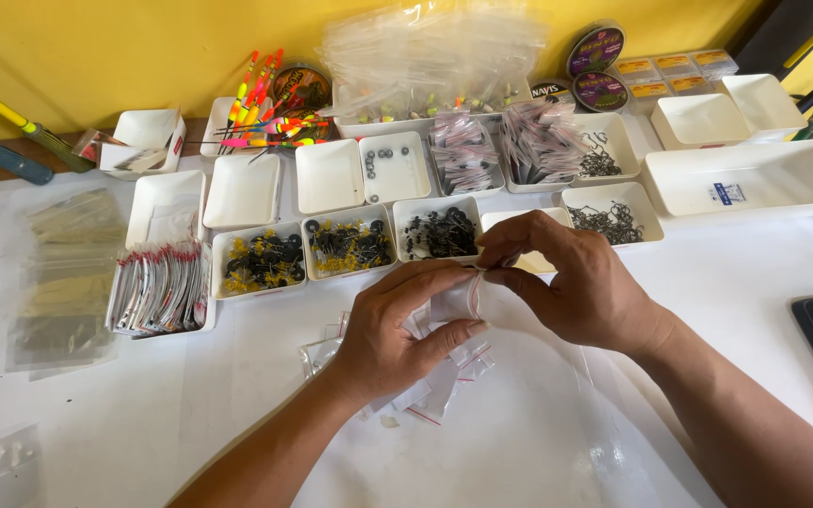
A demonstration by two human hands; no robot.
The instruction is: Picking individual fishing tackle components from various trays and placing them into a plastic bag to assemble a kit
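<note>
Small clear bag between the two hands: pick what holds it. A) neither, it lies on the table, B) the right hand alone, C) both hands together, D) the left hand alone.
C: the left hand and the right hand both pinch the small clear bag, lifted above the loose bags on the white table.

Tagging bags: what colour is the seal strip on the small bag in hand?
Red, on a clear small bag; head view shows it.
</note>
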